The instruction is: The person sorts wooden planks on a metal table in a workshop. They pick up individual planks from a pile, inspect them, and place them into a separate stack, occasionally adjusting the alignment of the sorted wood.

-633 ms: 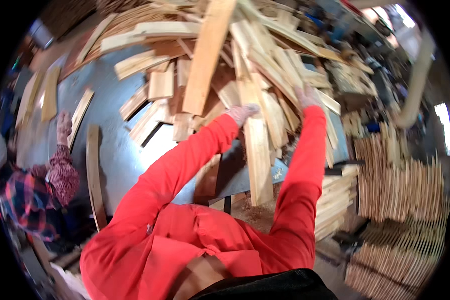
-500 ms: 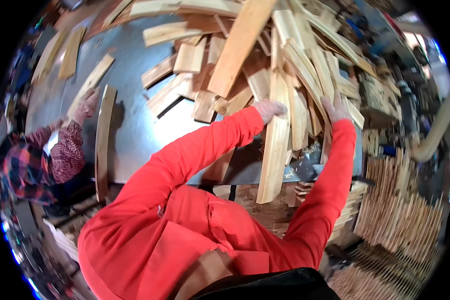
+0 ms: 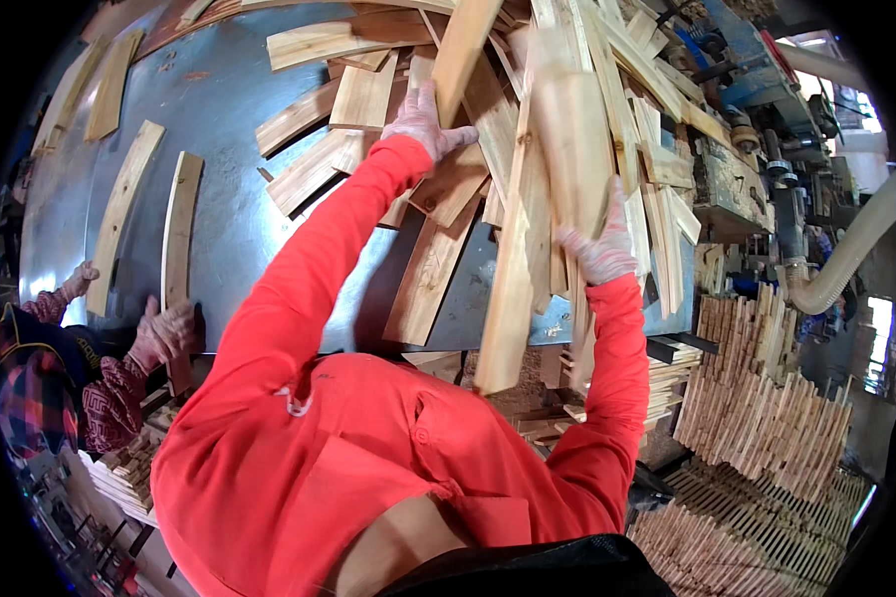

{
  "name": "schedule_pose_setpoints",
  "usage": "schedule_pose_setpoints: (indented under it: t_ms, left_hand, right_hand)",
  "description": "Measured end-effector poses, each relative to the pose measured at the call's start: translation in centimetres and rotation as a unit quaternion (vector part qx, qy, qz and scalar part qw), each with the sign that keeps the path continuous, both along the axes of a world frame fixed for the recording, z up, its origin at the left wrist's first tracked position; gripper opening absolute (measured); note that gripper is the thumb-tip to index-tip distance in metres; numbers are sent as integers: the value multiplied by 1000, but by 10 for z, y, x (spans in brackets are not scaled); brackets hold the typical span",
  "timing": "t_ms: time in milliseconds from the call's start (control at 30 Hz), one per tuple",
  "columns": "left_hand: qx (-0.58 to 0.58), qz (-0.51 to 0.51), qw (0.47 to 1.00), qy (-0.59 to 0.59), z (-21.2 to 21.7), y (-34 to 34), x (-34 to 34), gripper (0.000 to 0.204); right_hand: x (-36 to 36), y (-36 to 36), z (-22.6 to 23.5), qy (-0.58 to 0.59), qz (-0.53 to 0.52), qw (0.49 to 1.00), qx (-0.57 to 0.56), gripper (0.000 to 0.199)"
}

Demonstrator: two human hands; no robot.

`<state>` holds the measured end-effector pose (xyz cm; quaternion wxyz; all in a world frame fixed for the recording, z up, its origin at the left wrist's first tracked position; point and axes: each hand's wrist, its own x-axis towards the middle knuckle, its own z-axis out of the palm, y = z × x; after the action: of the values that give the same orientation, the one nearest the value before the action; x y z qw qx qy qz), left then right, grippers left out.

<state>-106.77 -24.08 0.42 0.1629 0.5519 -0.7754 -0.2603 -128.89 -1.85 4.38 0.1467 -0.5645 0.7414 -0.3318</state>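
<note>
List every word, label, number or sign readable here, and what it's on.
No text is readable.
Yellowish marks on the co-worker's dark garment: too small and blurred.
Small dark mark on the red jacket: too small to tell whether it is lettering.
Planks and metal table: no lettering that I can make out.

That's a metal table (image 3: 231, 199), shiny and grey-blue, with a loose heap of pale boards (image 3: 366, 98) sprawled across it. Left of the heap lie a slim board (image 3: 127, 209) and, closer in, a second board (image 3: 180, 224); farther left, beyond those, rests another pair of boards (image 3: 114, 88).
</note>
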Motion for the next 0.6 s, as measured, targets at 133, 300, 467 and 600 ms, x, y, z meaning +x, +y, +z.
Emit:
schedule_pose_setpoints:
  t_ms: [133,300,467,600]
  left_hand:
    - [16,30,999,14,-2,-12,1,100]
    - [266,-120,881,373,-43,10,49,85]
    - [259,-166,863,401,-20,72,100,63]
    - [131,-87,971,182,-14,95,169,50]
  right_hand:
    - [-15,-47,43,-308,-116,941,75,117]
    - [-60,-84,-8,-147,-164,971,89,113]
    - [-4,-85,-14,-1,-75,997,-16,109]
    - [114,-94,49,103,-115,979,137,112]
